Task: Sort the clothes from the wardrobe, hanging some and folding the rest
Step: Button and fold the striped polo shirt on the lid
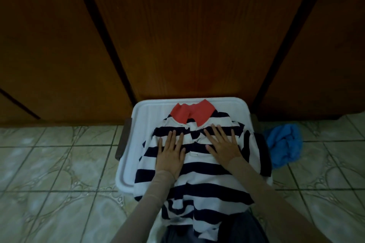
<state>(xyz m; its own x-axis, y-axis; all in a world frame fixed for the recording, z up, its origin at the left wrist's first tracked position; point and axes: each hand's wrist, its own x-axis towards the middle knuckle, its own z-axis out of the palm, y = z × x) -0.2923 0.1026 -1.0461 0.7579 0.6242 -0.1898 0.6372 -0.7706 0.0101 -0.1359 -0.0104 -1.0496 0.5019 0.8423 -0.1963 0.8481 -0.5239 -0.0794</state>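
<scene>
A navy-and-white striped polo shirt point(197, 179) with a red collar point(192, 113) lies face up on a white plastic lid point(138, 122), its sleeves tucked in and its hem hanging over the near edge. My left hand point(170, 153) lies flat on the shirt's chest, left of the button placket, fingers straight. My right hand point(222, 144) lies flat to the right of the placket, fingers spread toward the collar. Both hands press on the fabric and neither grips it.
Closed dark wooden wardrobe doors point(187, 35) stand right behind the lid. A crumpled blue garment point(284, 144) lies on the tiled floor point(49, 173) to the right. A dark brown edge point(123, 140) shows under the lid's left side.
</scene>
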